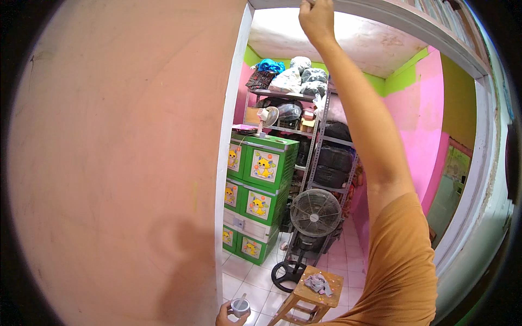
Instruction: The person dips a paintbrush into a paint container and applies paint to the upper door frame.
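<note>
Low in the view, my left hand [224, 316] is wrapped round a small round cup [240, 308] with something pale grey in it. A thin light stick [241, 298] leans inside the cup. My right arm is stretched far up, its sleeve orange-brown. At the top edge of the view my right hand [319, 24] is closed, up against the upper beam of the pale grey door frame [370, 10]. Its fingertips are partly cut off by the view's edge, so what they hold cannot be made out.
A peach wall [119, 136] fills the left. Through the doorway stand a green drawer cabinet [283, 163], metal shelves [312, 179] loaded with bags, and a black standing fan [315, 213]. Nearer is a wooden stool [331, 282] with a crumpled grey cloth [318, 283] on it.
</note>
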`<act>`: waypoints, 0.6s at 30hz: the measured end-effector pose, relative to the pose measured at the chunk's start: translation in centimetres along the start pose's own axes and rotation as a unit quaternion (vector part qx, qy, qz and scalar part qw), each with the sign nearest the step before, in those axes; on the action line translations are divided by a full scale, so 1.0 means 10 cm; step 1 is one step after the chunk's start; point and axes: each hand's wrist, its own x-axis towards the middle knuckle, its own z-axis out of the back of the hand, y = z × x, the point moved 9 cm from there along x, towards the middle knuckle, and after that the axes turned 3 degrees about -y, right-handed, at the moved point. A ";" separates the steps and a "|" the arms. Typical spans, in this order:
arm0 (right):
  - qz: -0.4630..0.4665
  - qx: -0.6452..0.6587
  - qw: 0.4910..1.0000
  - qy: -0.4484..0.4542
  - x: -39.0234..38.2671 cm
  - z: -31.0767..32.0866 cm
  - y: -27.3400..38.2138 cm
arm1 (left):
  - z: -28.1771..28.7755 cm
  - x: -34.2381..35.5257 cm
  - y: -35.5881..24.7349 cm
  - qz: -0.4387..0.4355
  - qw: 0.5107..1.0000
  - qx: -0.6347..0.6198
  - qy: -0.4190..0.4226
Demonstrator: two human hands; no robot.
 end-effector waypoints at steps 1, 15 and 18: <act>0.007 -0.021 1.000 -0.015 0.02 0.05 -0.07 | 0.02 0.02 0.04 -0.012 1.000 0.012 -0.006; 0.016 -0.130 0.991 0.014 -0.11 0.45 -0.16 | 0.01 0.18 -0.06 0.005 0.997 -0.074 0.026; -0.044 -0.033 0.998 0.012 -0.10 0.16 0.03 | 0.07 0.15 -0.11 0.026 0.995 -0.092 0.027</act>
